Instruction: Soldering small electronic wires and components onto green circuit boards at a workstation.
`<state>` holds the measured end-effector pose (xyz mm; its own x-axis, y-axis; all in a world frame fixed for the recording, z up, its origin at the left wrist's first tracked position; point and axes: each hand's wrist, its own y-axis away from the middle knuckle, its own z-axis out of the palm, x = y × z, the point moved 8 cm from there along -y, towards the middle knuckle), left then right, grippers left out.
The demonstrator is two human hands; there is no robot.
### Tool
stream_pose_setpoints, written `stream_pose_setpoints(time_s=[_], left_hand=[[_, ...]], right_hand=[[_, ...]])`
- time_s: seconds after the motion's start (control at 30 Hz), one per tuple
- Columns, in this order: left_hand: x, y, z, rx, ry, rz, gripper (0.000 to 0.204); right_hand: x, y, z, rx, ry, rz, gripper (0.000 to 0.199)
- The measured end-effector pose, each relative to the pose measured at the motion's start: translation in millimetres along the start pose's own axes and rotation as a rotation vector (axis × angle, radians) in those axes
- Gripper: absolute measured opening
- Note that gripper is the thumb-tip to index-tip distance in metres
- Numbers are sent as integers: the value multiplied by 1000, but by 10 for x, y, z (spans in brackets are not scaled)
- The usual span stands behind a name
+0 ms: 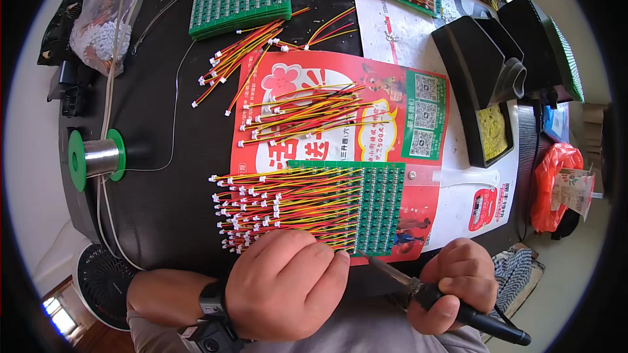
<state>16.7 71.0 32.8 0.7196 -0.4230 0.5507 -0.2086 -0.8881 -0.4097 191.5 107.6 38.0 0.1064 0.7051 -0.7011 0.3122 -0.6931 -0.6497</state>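
Note:
My right hand (pixel 456 284) is closed around the black handle of a soldering iron (pixel 476 321). The iron's tip points up and left, to the near edge of a green circuit board panel (pixel 381 209). Rows of red, yellow and black wires with white connectors (pixel 261 206) lie across the panel's left part and stick out past it. My left hand (pixel 288 287) is curled at the panel's near left edge, over the wire rows. Its fingers are pressed together, fingertips close to the iron's tip; whatever they pinch is hidden.
Loose connector wires (pixel 307 114) lie on a red printed sheet (pixel 418 222) beyond the panel. Farther off stands a stack of green panels (pixel 242 0). A solder spool (pixel 98 158) is at the left; a black iron stand (pixel 461 65) with yellow sponge (pixel 492 132) is at the right.

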Motion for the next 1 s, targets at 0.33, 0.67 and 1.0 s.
stream_pose_setpoints(time_s=[0.33,0.67,1.0], left_hand=[[-2,-3,9,3,11,-3,23],[-7,-9,11,-13,14,-4,24],[-9,1,12,-13,15,-1,26]], right_hand=[[18,43,-73,152,40,4,22],[9,-29,-35,62,76,44,24],[2,-50,3,20,83,52,25]])
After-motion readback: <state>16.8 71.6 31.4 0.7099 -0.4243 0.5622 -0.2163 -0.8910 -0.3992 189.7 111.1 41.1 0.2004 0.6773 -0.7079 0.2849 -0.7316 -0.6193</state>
